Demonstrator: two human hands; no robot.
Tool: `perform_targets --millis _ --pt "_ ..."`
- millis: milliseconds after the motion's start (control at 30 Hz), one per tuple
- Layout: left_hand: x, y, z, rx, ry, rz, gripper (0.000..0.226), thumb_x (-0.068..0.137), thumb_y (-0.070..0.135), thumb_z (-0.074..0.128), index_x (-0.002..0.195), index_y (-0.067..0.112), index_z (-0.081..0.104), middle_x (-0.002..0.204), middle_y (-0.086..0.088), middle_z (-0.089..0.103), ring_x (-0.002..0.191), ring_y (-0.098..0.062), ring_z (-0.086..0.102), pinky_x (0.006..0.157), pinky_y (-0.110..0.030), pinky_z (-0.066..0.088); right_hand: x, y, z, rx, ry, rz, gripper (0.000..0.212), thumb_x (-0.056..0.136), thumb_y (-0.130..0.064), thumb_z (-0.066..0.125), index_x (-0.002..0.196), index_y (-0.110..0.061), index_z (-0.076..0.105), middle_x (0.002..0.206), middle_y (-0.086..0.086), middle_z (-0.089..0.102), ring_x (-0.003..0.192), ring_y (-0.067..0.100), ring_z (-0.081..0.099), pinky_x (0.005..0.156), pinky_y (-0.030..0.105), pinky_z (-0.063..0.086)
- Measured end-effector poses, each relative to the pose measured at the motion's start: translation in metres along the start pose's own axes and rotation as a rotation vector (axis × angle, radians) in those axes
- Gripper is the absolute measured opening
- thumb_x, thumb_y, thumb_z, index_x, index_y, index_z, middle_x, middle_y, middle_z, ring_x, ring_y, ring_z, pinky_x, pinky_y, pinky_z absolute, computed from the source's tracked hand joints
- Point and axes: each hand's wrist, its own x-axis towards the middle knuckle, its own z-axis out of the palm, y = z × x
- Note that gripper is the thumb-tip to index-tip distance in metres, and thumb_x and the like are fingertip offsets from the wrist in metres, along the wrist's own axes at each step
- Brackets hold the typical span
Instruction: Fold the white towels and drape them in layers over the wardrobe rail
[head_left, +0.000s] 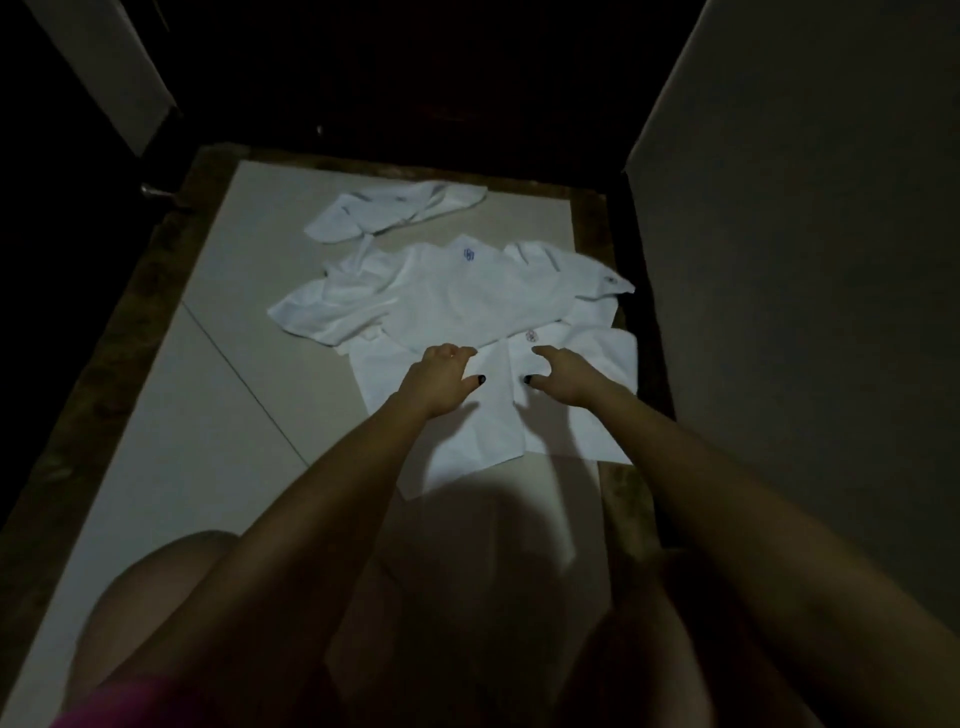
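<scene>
Head view: a flat white rectangular cloth towel (483, 436) lies spread on pale square floor tiles (228, 415), and everything else is placed from it. The left hand (441, 379) rests on the towel's far left part with the thumb stretched out sideways on the cloth. Its fingers are bent down at the far edge, and it is not possible to tell whether they pinch the cloth or only press it. The right hand (563, 376) lies on the towel's far right part, its fingers loosely spread and reaching forward with the thumb apart, gripping nothing. Both thumbs carry dark nail polish, and they point toward each other across a crease in the towel.

Just beyond the flat towel and overlapping its far edge is a larger rumpled white towel with a small blue emblem (441, 296). Farther beyond that, well apart from the flat towel, lies a crumpled white towel (384, 208). A dark brown floor border (130, 322) runs to the left of the flat towel, and a grey wall panel (805, 260) stands to its right.
</scene>
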Motion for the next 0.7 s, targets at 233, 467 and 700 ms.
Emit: perform_targets --millis 233,467,700 --pt "0.014 -0.063 0.098 0.055 -0.069 -0.109 0.059 0.094 0.050 0.052 0.140 0.015 0.039 0.144 -0.013 0.037 0.130 -0.033 0.035 0.098 -0.045 0.038 0.044 0.033 0.097 0.051 -0.055 0.092 0.058 0.099 -0.035 0.054 0.141 0.001 0.038 0.145 0.021 0.044 0.131 0.036 0.043 0.101 0.036 0.036" --pt "0.029 -0.095 0.125 0.162 0.110 -0.100 0.041 0.088 0.046 0.062 0.116 0.017 0.050 0.118 -0.010 0.049 0.111 -0.030 0.042 0.087 -0.040 0.033 0.069 0.043 0.126 0.239 0.046 0.155 0.028 0.095 -0.026 0.060 0.079 -0.004 0.051 0.090 0.013 0.055 0.086 0.026 0.051 0.069 0.029 0.035" --pt "0.021 -0.083 0.058 -0.327 0.154 -0.093 0.022 0.085 0.030 0.070 0.083 0.013 0.056 0.087 -0.004 0.055 0.085 -0.021 0.049 0.072 -0.033 0.036 0.048 -0.010 0.065 0.538 0.302 0.001 0.023 0.097 -0.018 0.051 0.078 -0.016 0.038 0.075 0.000 0.050 0.066 0.014 0.047 0.055 0.024 0.036"
